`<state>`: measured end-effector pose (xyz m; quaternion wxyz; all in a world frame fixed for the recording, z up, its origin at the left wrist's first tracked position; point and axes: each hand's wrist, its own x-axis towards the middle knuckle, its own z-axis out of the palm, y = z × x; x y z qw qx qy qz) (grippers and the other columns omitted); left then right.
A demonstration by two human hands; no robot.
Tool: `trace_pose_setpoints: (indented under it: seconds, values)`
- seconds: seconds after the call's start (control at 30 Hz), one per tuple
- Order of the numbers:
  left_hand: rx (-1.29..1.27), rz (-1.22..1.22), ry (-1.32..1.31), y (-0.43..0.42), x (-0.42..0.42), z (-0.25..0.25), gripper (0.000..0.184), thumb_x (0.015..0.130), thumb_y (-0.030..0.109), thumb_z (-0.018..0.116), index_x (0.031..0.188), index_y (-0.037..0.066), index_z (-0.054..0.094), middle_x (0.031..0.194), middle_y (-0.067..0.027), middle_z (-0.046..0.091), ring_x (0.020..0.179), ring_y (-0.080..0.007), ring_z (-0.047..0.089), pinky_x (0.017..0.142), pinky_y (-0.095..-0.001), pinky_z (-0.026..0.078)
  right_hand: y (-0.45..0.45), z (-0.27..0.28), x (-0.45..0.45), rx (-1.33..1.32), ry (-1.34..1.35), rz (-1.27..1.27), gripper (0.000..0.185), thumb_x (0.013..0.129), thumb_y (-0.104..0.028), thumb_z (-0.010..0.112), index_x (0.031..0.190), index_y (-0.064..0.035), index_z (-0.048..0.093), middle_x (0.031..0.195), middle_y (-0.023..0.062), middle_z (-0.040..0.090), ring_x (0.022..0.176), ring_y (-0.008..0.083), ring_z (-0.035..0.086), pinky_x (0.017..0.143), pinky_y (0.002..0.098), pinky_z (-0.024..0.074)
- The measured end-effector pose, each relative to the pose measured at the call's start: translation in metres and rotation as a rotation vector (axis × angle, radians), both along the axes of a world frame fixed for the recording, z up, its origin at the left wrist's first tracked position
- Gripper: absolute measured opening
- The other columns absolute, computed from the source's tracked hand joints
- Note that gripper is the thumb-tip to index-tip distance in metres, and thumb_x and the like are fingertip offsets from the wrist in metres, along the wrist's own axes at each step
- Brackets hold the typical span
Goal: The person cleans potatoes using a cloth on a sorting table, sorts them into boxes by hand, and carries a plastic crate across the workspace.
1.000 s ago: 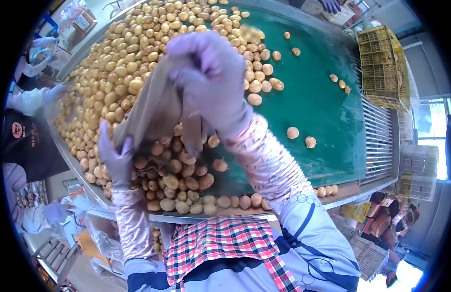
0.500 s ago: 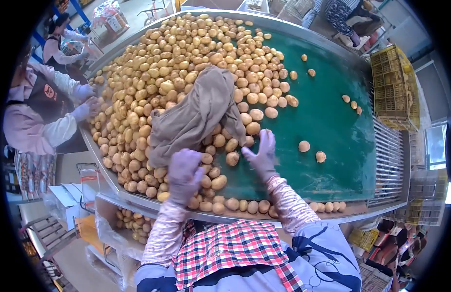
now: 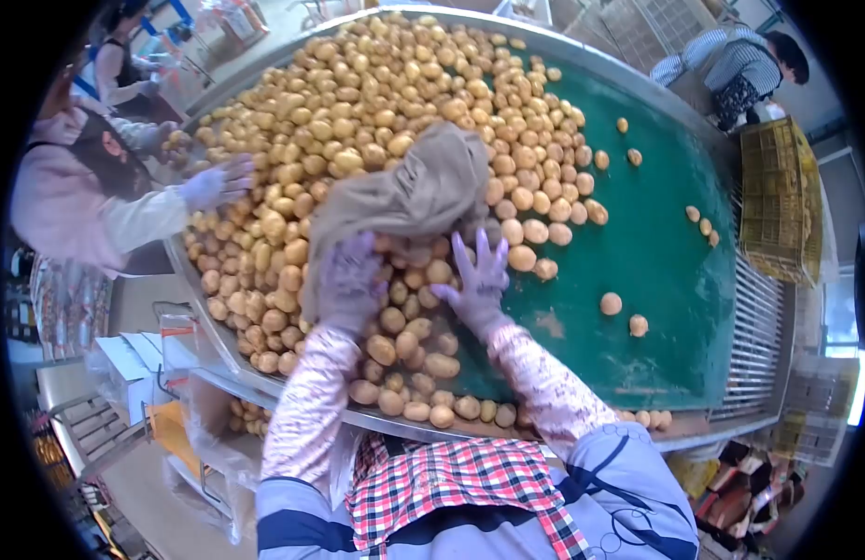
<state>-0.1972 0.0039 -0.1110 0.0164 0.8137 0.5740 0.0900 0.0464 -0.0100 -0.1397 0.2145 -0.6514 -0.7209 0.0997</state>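
While the cloth (image 3: 409,191) lies rumpled over the near middle of the potato heap (image 3: 358,93), both gloved hands are at its near side. The left hand (image 3: 350,280) is partly open against the cloth's lower edge, and whether it grips the fabric cannot be told; the right hand (image 3: 479,285) is open, fingers spread, beside loose potatoes (image 3: 418,327) between the two. Beyond the metal bars (image 3: 752,327) at the right end of the green tabletop (image 3: 656,224) stands a yellow crate (image 3: 778,201), its contents unclear. Below the near left rim, a plastic-lined box (image 3: 213,411) has potatoes beside or in it, while a white box (image 3: 129,373) stands farther left. Pale crates (image 3: 815,401) are stacked at the lower right. A row of potatoes (image 3: 442,411) lines the near edge, passing behind the right forearm, and a few single ones (image 3: 611,303) lie scattered on the green surface. The cloth hides the potatoes under it, and the hands cover part of the near pile. At the left, a co-worker's gloved hand (image 3: 218,184) reaches over the heap's edge.
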Motion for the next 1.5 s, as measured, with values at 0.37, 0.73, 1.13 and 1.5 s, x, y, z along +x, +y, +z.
trace_pose_setpoints:
  seconds: [0.37, 0.73, 1.13, 1.5]
  values:
    - [-0.102, 0.141, -0.360, 0.078, -0.048, 0.030, 0.042, 0.068, 0.023, 0.079, 0.107, 0.017, 0.067, 0.154, -0.0186, 0.038, 0.142, -0.0381, 0.032, 0.116, -0.0467, 0.027, 0.227, 0.024, 0.070, -0.496, 0.200, 0.369, 0.041, 0.085, -0.023, 0.061, 0.126, -0.0172, 0.062, 0.122, 0.0119, 0.064, 0.117, 0.0323, 0.058, 0.096, 0.0442, 0.0471]
    - [-0.171, -0.243, -0.109, -0.057, 0.074, 0.005, 0.038, 0.072, 0.034, 0.077, 0.103, 0.015, 0.067, 0.139, -0.0122, 0.050, 0.139, -0.0363, 0.036, 0.118, -0.0568, 0.019, -0.003, -0.012, 0.006, -0.006, 0.171, -0.053, 0.049, 0.077, -0.033, 0.076, 0.116, -0.0081, 0.060, 0.094, 0.0149, 0.066, 0.085, 0.0356, 0.065, 0.075, 0.0445, 0.0523]
    - [-0.139, 0.125, -0.125, -0.096, -0.049, 0.020, 0.033, 0.068, 0.018, 0.077, 0.094, 0.015, 0.058, 0.142, -0.0120, 0.048, 0.137, -0.0351, 0.038, 0.116, -0.0543, 0.020, 0.024, -0.009, 0.014, -0.148, -0.324, 0.263, 0.077, 0.091, -0.058, 0.047, 0.150, -0.0091, 0.036, 0.154, 0.0183, 0.035, 0.145, 0.0299, 0.029, 0.121, 0.0504, 0.0090]
    - [-0.279, -0.107, -0.191, -0.135, 0.063, 0.021, 0.082, 0.074, 0.049, 0.074, 0.144, 0.014, 0.047, 0.147, -0.0184, 0.041, 0.140, -0.0390, 0.032, 0.117, -0.0541, 0.019, -0.061, -0.027, -0.004, -0.107, 0.021, 0.698, 0.064, 0.093, -0.040, 0.053, 0.145, -0.0056, 0.044, 0.153, 0.0134, 0.041, 0.147, 0.0280, 0.029, 0.123, 0.0452, 0.0134]
